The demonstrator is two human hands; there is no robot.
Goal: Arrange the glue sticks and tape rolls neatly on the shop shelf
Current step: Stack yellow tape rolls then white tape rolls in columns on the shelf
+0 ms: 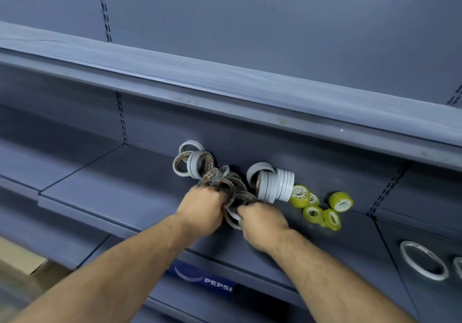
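Both hands are in the tape pile [226, 181] mid-shelf [105, 180]. Left hand [202, 205] clutches a bunch, right hand [260, 222] pinches one roll [233, 219] nearer, probably gathering them to match the white row [277, 185] just right. Yellow rolls [322, 207] lie scattered farther right.

Grey-blue metal shelving [100, 177], dimly lit.
Slotted uprights [121, 117] line its back panel [275, 35]; a Pepsi label [215, 284] marks a lower edge.

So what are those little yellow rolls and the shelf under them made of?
Yellow rolls: probably plastic adhesive tape, glossy and translucent yellow-green, wound on white cores. Shelf: looks like painted metal, matte blue-grey, with thin folded edges. The slotted uprights behind it suggest steel racking, though that is unsure.
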